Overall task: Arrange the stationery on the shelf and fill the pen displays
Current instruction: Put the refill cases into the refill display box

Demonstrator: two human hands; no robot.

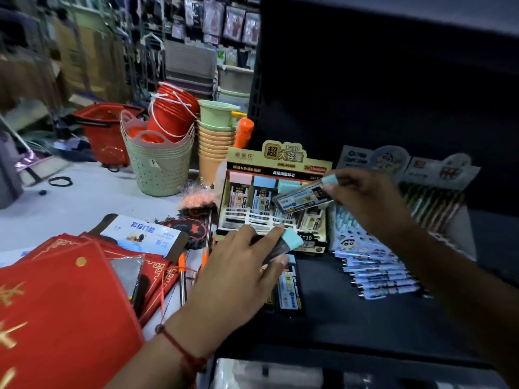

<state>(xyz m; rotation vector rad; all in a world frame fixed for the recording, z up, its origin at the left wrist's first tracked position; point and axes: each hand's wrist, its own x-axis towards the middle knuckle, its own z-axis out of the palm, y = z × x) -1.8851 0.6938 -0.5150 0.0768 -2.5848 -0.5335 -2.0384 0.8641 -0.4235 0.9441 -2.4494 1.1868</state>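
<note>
Head camera looks down, close over the dark shelf [365, 318]

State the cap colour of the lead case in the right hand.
Light blue cap, seen in the head view.

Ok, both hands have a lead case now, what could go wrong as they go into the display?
1. The right hand pinches its case near the cap end only, tilted over the display; that grip may slip.
2. The rack slots look narrow, so the case could jam or tip.
3. The left hand, holding another case, could nudge the loose pens nearby.
</note>
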